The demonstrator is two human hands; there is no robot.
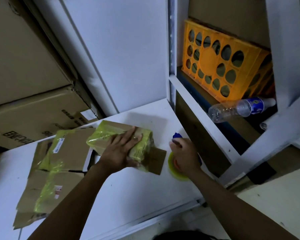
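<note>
On the white table [128, 196], the left hand [123, 149] lies flat on top of a small cardboard box [109, 134] wrapped in yellow tape, its fingers straight and pressing down. The box stands near the middle of the table, one brown flap sticking out at its near end. Just to the right, the right hand [185, 156] has its fingers curled around a blue tape dispenser [177, 135] with a yellow tape roll [175, 171]. Left of the box lie flattened cartons [59, 167]. Further back, a plastic water bottle [241, 109] lies on a white shelf [197, 108], in front of an orange crate [220, 66]. Large cardboard cartons [33, 115] are stacked at the far left.
</note>
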